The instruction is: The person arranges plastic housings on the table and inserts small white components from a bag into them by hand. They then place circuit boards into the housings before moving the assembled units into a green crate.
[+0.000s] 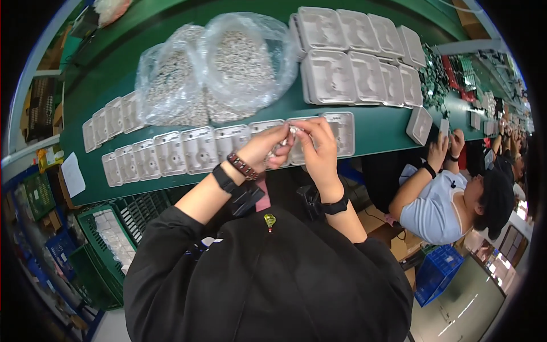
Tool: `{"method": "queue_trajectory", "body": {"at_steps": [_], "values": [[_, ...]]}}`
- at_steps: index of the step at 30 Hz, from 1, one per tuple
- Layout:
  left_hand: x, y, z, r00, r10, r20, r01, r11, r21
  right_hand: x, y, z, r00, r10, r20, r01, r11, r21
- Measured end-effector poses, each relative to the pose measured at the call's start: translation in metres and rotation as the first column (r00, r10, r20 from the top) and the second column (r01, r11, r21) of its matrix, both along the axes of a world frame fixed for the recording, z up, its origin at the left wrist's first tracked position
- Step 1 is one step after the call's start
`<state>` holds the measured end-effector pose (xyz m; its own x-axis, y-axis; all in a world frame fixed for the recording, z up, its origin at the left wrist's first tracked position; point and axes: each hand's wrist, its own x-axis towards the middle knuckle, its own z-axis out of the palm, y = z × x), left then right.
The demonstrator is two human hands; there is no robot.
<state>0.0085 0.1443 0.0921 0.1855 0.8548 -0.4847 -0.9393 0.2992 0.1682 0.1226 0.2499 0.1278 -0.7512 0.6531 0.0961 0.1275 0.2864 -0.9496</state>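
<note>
The left hand is curling its fingers loosely around a few small whitish pieces, while its thumb and forefinger are pinching a small white part from one side. The right hand is gripping that same part between thumb and fingertips, so the part is sitting between the two hands, above the near edge of the green table. A brown bracelet and a black band are circling the left wrist, and another black band is circling the right. Beneath and beside the hands, a row of pale grey molded trays is running along the table edge, with a shorter tray row lying behind its left end. Beyond these, two clear plastic bags are bulging with small whitish pieces. Right of the bags, stacked trays are standing in two rows, and a single tray is lying apart near the edge. Farther right, a co-worker in a light blue top is holding up a pale flat piece. Below the table, a green slotted crate is standing at left and a blue crate at right
</note>
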Motion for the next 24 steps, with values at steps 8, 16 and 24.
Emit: {"method": "queue_trajectory", "body": {"at_steps": [8,16,24], "values": [[0.053,0.032,0.002,0.884,-0.284,-0.371,0.309,0.951,0.010,0.074,0.045,-0.007,0.968,0.199,0.154,-0.230,0.948,0.218],[0.067,0.047,-0.007,0.488,-0.154,-0.859,0.385,0.921,0.054,0.099,0.060,-0.018,0.976,0.179,0.123,-0.189,0.979,0.075],[0.078,0.048,-0.012,0.093,-0.040,-0.995,0.357,0.934,-0.005,0.102,0.080,-0.032,0.933,0.334,0.134,-0.294,0.922,-0.250]]}}
